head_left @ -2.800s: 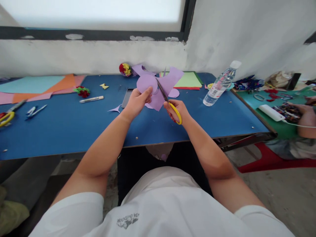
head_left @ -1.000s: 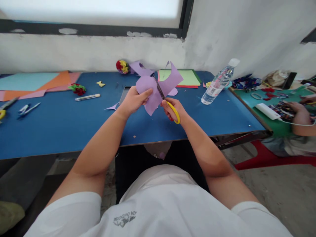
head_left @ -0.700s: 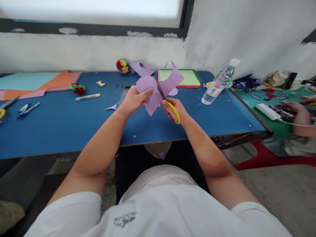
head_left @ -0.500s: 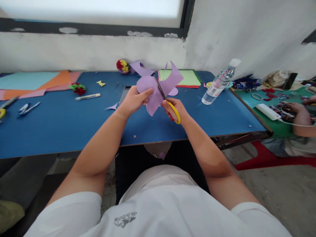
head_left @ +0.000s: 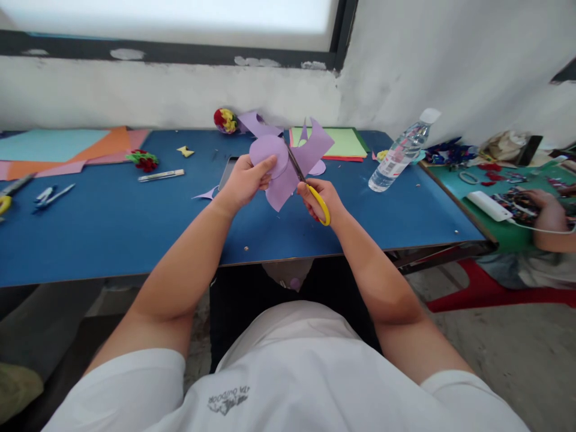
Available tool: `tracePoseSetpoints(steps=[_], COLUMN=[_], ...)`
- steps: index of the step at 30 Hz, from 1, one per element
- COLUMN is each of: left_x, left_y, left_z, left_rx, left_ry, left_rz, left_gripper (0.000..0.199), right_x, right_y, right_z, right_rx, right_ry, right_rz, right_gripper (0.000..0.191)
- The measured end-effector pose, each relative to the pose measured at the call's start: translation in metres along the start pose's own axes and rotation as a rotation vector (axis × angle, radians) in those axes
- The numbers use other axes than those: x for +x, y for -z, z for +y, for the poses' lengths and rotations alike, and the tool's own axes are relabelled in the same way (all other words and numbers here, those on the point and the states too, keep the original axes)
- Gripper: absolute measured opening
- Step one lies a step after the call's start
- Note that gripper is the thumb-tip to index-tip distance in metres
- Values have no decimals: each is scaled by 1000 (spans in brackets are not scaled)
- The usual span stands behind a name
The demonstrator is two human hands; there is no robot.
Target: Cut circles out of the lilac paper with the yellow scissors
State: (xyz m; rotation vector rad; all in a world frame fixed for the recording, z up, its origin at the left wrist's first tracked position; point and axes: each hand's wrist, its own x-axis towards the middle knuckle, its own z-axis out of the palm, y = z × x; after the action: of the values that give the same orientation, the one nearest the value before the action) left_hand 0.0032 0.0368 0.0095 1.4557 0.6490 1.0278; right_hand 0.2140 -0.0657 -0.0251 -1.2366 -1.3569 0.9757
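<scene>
My left hand (head_left: pixel 247 182) is closed on purple paper (head_left: pixel 269 150), its thumb pressed on a rounded part of the sheet. In my right hand (head_left: pixel 323 201) is a pair of scissors (head_left: pixel 324 211) with yellow handles. The dark blades lie against the paper at the right edge of the rounded part. To the right of the blades, a curved offcut strip of the same paper sticks up. Beyond my hands on the blue table lie another purple scrap (head_left: pixel 258 124) and a purple rounded piece (head_left: pixel 317 168), partly hidden.
A water bottle (head_left: pixel 400 156) stands at the right. Green paper sheets (head_left: pixel 346 141) lie at the back, coloured sheets (head_left: pixel 54 147) at the left. A marker (head_left: pixel 161 176), a red paper flower (head_left: pixel 143 160) and a pen (head_left: pixel 56 198) rest on the table (head_left: pixel 135 234). A co-worker's hand (head_left: pixel 540 201) is far right.
The scissors and the purple paper have shifted very slightly against each other, and the curved strip at the right has bent a little. Both hands keep their hold.
</scene>
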Motion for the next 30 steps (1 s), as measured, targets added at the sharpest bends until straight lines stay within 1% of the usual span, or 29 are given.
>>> tracePoseSetpoints(steps=[4,9,14,18,22,25,30], left_x=[1,4,5,5,5,4,3], left_y=[-1,0,2,5,5,4,3], left_z=[1,-1,-2,-2,-1,0,2], left_rx=[4,36,70,47,37,44,50], left_ry=[-14,-32,-38,-54,-55,-43,-22], left_rz=[49,49,34,15,7,10,21], left_gripper=[57,59,61,57,52,54,54], right_x=[0,-1,0,1,0,0,-1], right_y=[0,-1,1,1,0,0,2], right_z=[1,-1,0,1,1,1,0], right_rx=[-5,-1,-15,-16,-17,-9,2], right_ry=[-7,12,-6,-18,-14,2,-3], right_rz=[-5,-4,-30,-24,-11,-16,-38], right_gripper=[99,106,100,96,98,102,100])
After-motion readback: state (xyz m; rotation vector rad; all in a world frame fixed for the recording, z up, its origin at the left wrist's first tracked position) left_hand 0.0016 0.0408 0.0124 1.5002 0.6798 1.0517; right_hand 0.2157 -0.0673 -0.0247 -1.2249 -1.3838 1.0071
